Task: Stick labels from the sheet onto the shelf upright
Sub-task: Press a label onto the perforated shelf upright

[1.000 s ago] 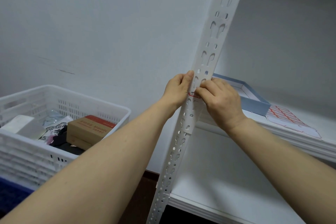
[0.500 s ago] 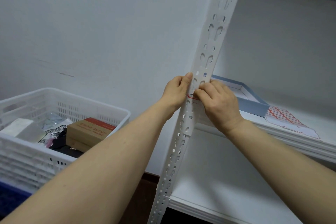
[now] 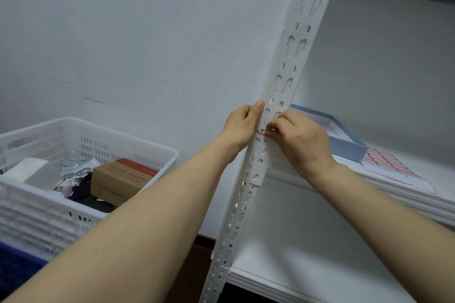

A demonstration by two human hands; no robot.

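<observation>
A white perforated shelf upright [image 3: 288,66] slants up through the middle of the view. My left hand [image 3: 242,125] wraps its left edge, thumb lying along the metal. My right hand [image 3: 299,139] presses its fingertips on a small red-bordered label [image 3: 260,132] against the front of the upright; most of the label is hidden under the fingers. The label sheet [image 3: 391,167], white with red-outlined labels, lies flat on the shelf board at the right.
A blue-grey shallow box [image 3: 347,142] sits on the shelf [image 3: 418,199] behind my right hand. A white plastic crate [image 3: 81,135] at the left holds a brown carton [image 3: 123,177] and packets. A lower shelf board [image 3: 295,265] runs below.
Both hands stay on the upright at the same height. The right fingertips have shifted slightly over the label; the camera has moved a little.
</observation>
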